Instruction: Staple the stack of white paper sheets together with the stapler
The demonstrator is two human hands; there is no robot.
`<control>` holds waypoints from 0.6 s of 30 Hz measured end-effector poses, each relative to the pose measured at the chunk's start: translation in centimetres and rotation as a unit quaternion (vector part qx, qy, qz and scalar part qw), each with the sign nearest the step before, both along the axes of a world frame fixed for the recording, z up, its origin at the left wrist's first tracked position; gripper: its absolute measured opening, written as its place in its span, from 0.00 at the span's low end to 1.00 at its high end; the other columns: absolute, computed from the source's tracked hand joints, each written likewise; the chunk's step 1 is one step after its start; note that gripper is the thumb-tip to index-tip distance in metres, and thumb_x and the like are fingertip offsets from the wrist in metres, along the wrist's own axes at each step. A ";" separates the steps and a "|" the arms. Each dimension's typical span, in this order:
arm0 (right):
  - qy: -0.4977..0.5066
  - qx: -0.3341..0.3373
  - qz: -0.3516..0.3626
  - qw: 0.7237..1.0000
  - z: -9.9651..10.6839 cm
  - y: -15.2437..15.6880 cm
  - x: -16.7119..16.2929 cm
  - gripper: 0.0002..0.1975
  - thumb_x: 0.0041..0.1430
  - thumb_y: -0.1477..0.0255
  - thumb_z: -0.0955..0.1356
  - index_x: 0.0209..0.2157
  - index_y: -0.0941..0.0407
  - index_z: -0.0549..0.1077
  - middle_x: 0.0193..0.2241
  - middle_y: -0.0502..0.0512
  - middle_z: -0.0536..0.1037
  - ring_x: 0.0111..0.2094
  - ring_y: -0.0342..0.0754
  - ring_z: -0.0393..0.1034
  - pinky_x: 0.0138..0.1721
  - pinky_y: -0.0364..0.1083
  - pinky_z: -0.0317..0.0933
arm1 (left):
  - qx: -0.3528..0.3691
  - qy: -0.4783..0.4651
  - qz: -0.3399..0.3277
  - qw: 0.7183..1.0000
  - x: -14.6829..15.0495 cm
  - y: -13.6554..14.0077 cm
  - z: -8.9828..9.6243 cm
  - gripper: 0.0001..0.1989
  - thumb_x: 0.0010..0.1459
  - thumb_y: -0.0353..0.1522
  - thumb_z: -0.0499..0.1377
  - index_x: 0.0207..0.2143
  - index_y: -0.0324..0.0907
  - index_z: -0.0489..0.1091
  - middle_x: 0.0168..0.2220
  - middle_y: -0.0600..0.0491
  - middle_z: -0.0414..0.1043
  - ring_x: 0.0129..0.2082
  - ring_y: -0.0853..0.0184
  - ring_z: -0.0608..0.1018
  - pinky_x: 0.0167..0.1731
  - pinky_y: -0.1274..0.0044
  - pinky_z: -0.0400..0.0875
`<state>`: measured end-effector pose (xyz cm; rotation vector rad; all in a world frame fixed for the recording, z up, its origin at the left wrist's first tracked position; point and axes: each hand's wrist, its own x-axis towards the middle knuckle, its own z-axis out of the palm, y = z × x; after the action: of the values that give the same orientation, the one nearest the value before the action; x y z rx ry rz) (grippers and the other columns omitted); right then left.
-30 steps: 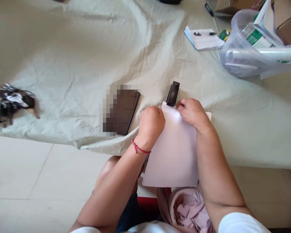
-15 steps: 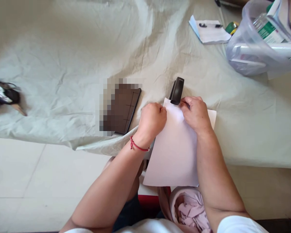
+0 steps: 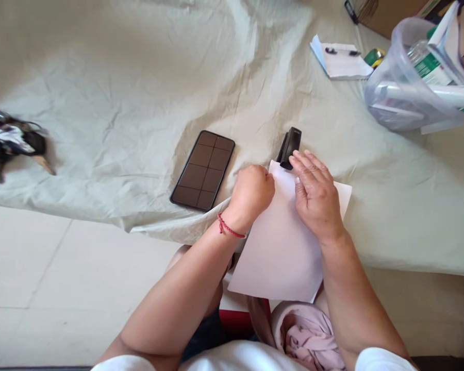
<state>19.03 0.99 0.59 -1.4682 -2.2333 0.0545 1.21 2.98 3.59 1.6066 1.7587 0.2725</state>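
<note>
White paper (image 3: 280,247) lies over the table's front edge, its lower part hanging past it. At its top edge sits a black stapler (image 3: 292,147), with the paper's upper corner at its jaw. My left hand (image 3: 253,190) is closed on the paper's left edge; the fingertips are hidden beneath the fist. My right hand (image 3: 317,193) lies on the paper with its fingers stretched out, the tips touching the stapler's near end. A black phone (image 3: 203,170) rests flat to the left of my left hand.
A pale cloth (image 3: 119,103) covers the table. At the right back stand a translucent bin (image 3: 390,108) holding a bottle and papers, a notepad (image 3: 344,64) with a pen on it, and a cardboard box (image 3: 386,18). Dark keys or trinkets (image 3: 11,141) lie at far left.
My right hand has gone from a curled grip on the paper beside the stapler to flat, stretched fingers against the stapler. My left hand keeps its hold. The whole view has shifted slightly.
</note>
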 end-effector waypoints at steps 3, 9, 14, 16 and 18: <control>-0.038 -0.008 -0.019 0.999 -0.3 -0.5 -0.1 0.29 0.76 0.77 0.58 0.71 0.51 0.73 0.73 0.57 0.73 0.78 0.55 0.63 0.79 0.66 0.56 | 0.007 0.004 -0.007 1.000 0.0 0.0 0.1 0.18 0.72 0.28 0.53 0.40 0.37 0.85 0.34 0.42 0.82 0.38 0.56 0.81 0.38 0.69 0.67; -0.070 -0.025 -0.034 0.997 -0.4 -0.8 -0.5 0.34 0.72 0.82 0.58 0.72 0.47 0.73 0.72 0.55 0.74 0.77 0.54 0.65 0.81 0.71 0.48 | 0.002 -0.003 0.000 1.000 0.0 0.0 0.0 0.18 0.72 0.29 0.53 0.39 0.37 0.85 0.33 0.41 0.83 0.35 0.57 0.80 0.36 0.69 0.67; -0.097 -0.016 -0.053 0.994 -0.3 -1.1 -1.2 0.33 0.72 0.83 0.58 0.70 0.48 0.76 0.71 0.53 0.75 0.74 0.54 0.70 0.81 0.71 0.48 | 0.001 -0.003 0.002 1.000 0.0 0.0 0.0 0.18 0.71 0.28 0.54 0.40 0.36 0.85 0.34 0.41 0.84 0.35 0.57 0.81 0.38 0.69 0.69; -0.098 -0.015 -0.058 0.993 -0.3 -1.2 -1.4 0.33 0.73 0.83 0.58 0.69 0.49 0.76 0.70 0.54 0.75 0.73 0.54 0.71 0.81 0.71 0.48 | 0.002 0.000 0.001 1.000 0.1 -0.1 0.0 0.18 0.72 0.28 0.53 0.42 0.36 0.86 0.34 0.42 0.84 0.36 0.57 0.82 0.39 0.69 0.70; -0.097 -0.017 -0.061 0.993 -0.5 -1.3 -1.6 0.33 0.73 0.83 0.58 0.69 0.49 0.76 0.71 0.54 0.75 0.72 0.55 0.72 0.80 0.72 0.49 | 0.002 0.006 -0.002 1.000 0.1 -0.1 0.0 0.19 0.73 0.29 0.53 0.44 0.35 0.86 0.35 0.42 0.84 0.37 0.57 0.82 0.40 0.69 0.70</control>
<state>17.43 -0.31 0.10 -1.6894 -2.2964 -0.0929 1.34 2.86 3.55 1.6172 1.7656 0.2640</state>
